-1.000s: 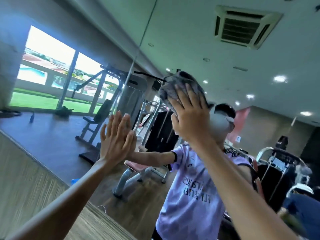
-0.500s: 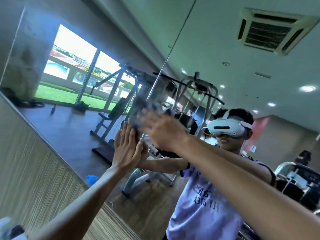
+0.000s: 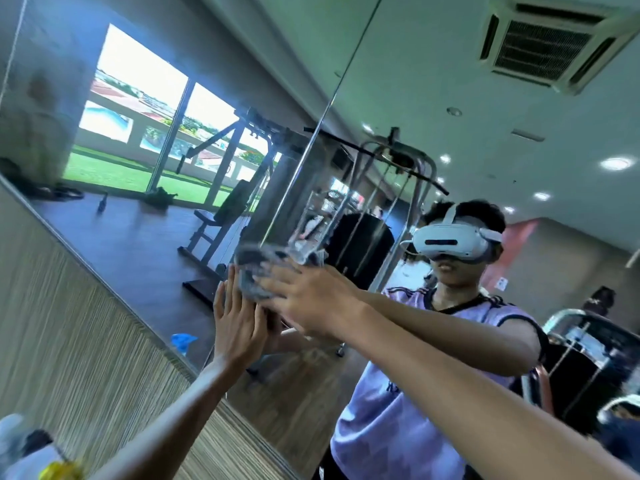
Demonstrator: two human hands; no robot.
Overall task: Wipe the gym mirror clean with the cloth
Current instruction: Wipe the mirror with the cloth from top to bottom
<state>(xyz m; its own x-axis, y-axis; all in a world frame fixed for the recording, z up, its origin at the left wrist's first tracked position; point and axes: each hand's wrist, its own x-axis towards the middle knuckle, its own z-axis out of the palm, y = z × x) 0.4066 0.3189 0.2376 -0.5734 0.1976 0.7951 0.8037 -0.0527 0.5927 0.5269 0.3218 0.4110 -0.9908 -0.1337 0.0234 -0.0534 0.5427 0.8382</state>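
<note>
Head view — mirror point(image 3: 131, 244) reflects gym machines point(image 3: 225, 209) | left hand point(image 3: 237, 327) flat on it | right hand point(image 3: 311, 301) flat, pressing cloth point(image 3: 251, 271)

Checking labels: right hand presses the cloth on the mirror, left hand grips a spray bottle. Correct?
No. In the head view the left hand grips nothing; it lies flat on the mirror. The right hand does press the cloth there.

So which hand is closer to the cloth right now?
Right. The right hand presses the cloth against the mirror with straight fingers. The left hand lies flat on the glass just below and beside it, holding nothing.
</note>
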